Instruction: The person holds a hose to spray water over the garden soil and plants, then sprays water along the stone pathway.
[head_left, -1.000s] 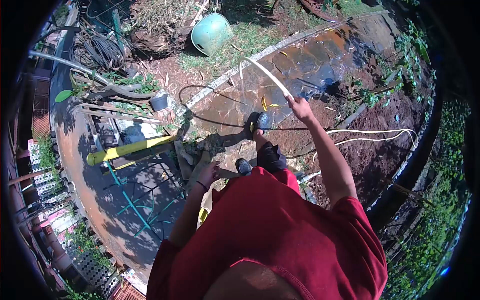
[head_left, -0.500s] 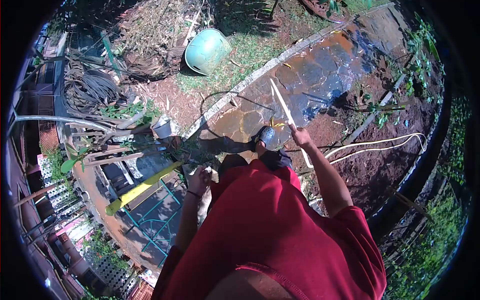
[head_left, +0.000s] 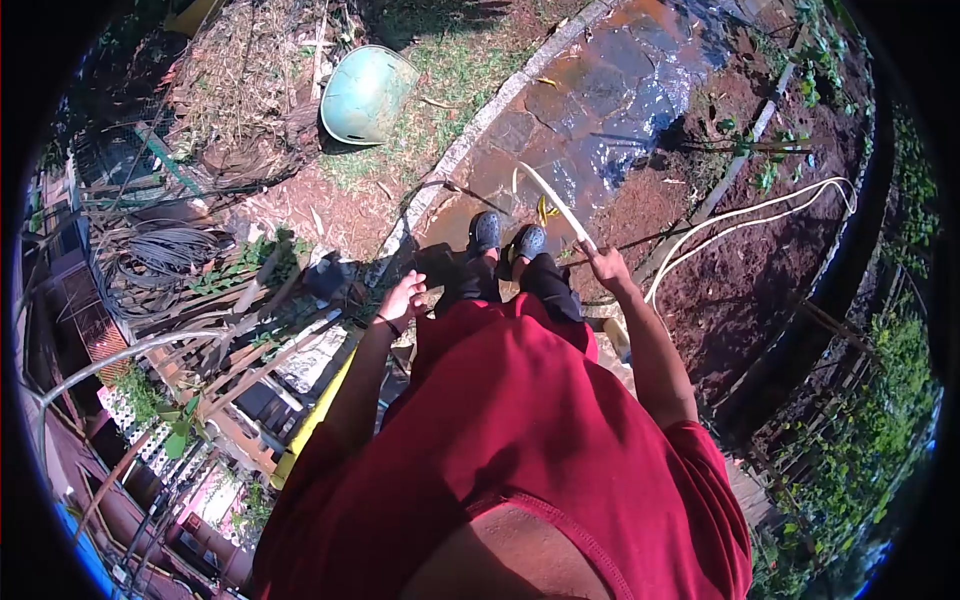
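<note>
My right hand (head_left: 607, 267) is closed around a pale hose (head_left: 560, 208), whose front part extends forward over the wet stone path (head_left: 600, 85) and bends down at its far end. Behind that hand, more of the hose lies in a long loop on the soil to the right. My left hand (head_left: 403, 298) is raised beside my left hip with nothing visible in it, its fingers loosely apart. Both of my feet, in dark clogs (head_left: 486, 231), stand on the paving between my hands. Something small and yellow (head_left: 545, 211) lies just ahead of them.
A pale green tub (head_left: 367, 95) lies tipped on the grass beyond the stone kerb (head_left: 480, 122). To the left are coiled dark cables (head_left: 165, 250), wooden planks (head_left: 265, 365) and a yellow beam (head_left: 322, 405). Bare soil (head_left: 735, 310) and plants (head_left: 850, 400) border the right side.
I have stepped forward, and both feet now show side by side. My left hand has risen and moved ahead, its fingers loosened. My right hand keeps hold of the hose.
</note>
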